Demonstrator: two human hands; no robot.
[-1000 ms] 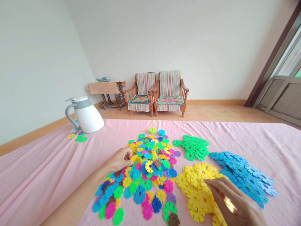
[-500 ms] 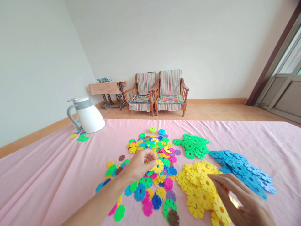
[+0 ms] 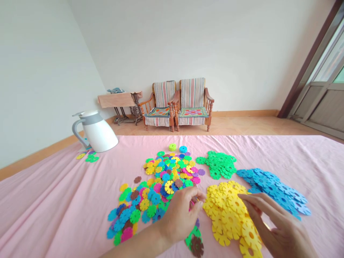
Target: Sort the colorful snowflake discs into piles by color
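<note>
My left hand point(image 3: 185, 211) is over the right side of a mixed heap of coloured plastic snowflake discs point(image 3: 152, 199). Its fingers are curled and pinched, with an edge of a yellow snowflake disc showing between them. Just right of it lies a pile of yellow snowflake discs point(image 3: 229, 215). Over that pile's right edge is my right hand point(image 3: 279, 225), thumb and forefinger brought close together. A small pale patch shows inside its grip, but I cannot make out what it is.
Behind the yellow pile lie green discs point(image 3: 220, 165); blue discs point(image 3: 274, 190) spread to the right. A lime stack point(image 3: 172, 147) and a light-blue stack point(image 3: 183, 149) stand beyond the heap. A white jug point(image 3: 100, 134) is at the far left of the pink cloth point(image 3: 67, 200).
My left hand has moved right and nearer to me, carrying the yellow disc from the mixed heap towards the yellow pile. My right hand has hardly moved. The view has shifted slightly.
</note>
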